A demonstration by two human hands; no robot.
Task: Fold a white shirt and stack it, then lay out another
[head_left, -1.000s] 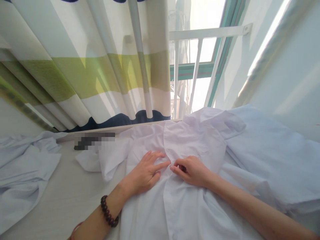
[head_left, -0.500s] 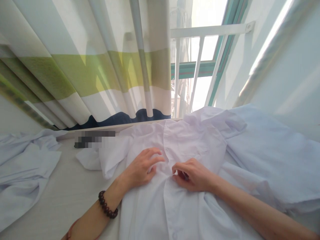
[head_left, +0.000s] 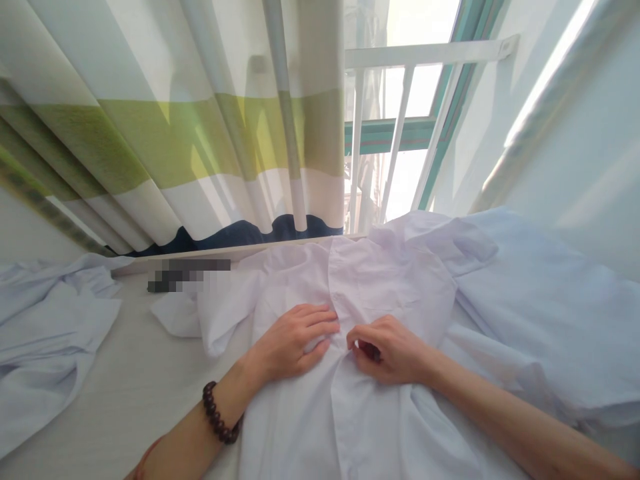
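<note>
A white button-front shirt (head_left: 300,413) lies spread out in front of me, its placket running down the middle. Resting on the cloth left of the placket is my left hand (head_left: 300,340), fingers stretched out and palm down, with a dark bead bracelet (head_left: 217,415) on the wrist. My right hand (head_left: 390,352) is closed in a pinch at the placket edge, thumb against the bent index finger, and the cloth rises to its fingertips. Whether a button is between those fingertips I cannot tell.
More white garments lie at the left (head_left: 45,347) and right (head_left: 550,313) on the pale sheet (head_left: 150,393). A curtain (head_left: 220,147) striped white and green hangs behind, beside a white railing (head_left: 400,57) and a window. A pixelated dark patch covers something near the left sleeve.
My left hand has lowered and flattened onto the shirt, its fingertips closer to the placket. My right hand keeps its pinch in nearly the same place.
</note>
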